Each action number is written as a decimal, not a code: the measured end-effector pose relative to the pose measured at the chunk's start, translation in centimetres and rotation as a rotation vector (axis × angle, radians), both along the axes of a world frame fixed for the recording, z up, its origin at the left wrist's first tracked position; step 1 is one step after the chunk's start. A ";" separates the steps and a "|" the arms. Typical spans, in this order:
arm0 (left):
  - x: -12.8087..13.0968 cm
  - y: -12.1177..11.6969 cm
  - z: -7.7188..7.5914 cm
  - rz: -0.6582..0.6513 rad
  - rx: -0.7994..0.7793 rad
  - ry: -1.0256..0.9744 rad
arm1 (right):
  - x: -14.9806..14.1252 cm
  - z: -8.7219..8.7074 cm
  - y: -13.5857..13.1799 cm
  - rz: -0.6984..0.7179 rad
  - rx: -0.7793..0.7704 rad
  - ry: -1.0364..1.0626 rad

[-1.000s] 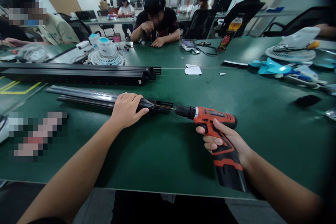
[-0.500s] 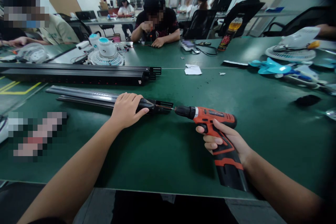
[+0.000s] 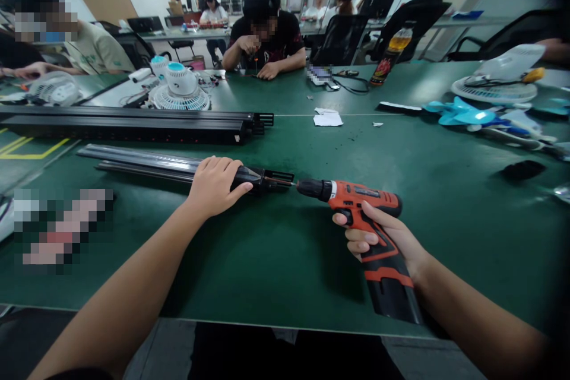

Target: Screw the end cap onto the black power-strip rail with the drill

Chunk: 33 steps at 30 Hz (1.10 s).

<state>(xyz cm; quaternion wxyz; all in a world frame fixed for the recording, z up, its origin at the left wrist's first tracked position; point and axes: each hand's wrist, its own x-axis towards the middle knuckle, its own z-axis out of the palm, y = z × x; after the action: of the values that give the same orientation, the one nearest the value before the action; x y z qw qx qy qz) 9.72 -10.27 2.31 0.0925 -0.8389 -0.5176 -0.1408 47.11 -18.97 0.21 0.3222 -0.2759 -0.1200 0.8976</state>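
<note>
While a co-worker (image 3: pixel 285 35) bends over a separate job on the far side of a green table (image 3: pixel 249 273), the left hand (image 3: pixel 217 187) at the near side pins a long dark bar (image 3: pixel 146 160) and the right hand (image 3: pixel 403 243) aims a power drill (image 3: pixel 361 195) at its end.

Done well, the work calls for the bar flat on the tabletop, held hard enough that it cannot roll or creep under the push. The drill wants to sit level, its nose (image 3: pixel 312 189) straight in line with the bar, pressed firmly and run gently; a tilt, in an onlooker's judgement, risks letting the thin metal bit (image 3: pixel 293 184) skip off.

The bar lies under the left hand, which clasps it from above, and runs off to the left, its slotted black end (image 3: pixel 280 177) poking past the fingers toward the drill. The right hand wraps the drill's handle; whether the trigger is pressed cannot be told. The two hands stand well apart, the slotted end and the drill's nose between them. The bit points at that end; contact cannot be made out.
</note>
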 end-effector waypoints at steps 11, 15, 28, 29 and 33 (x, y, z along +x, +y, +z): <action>-0.1 0.1 0.0 0.001 -0.009 -0.015 | 0.3 -0.3 0.0 -0.004 -0.004 -0.011; 0.0 0.0 0.1 0.002 -0.005 -0.006 | 0.2 -0.2 0.0 0.004 0.009 -0.012; 0.0 0.0 0.1 0.004 -0.017 -0.009 | 0.1 0.1 0.0 -0.023 -0.010 -0.069; 0.0 0.0 0.1 0.005 -0.012 -0.004 | 0.2 0.0 0.0 -0.023 -0.011 -0.068; 0.0 0.0 0.1 -0.001 0.000 0.000 | 0.3 -0.1 0.0 -0.016 0.003 -0.078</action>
<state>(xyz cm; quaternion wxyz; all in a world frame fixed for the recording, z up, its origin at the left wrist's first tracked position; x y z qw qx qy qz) 9.74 -10.24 2.36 0.0923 -0.8390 -0.5174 -0.1410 47.38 -18.93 0.11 0.3249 -0.3109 -0.1317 0.8834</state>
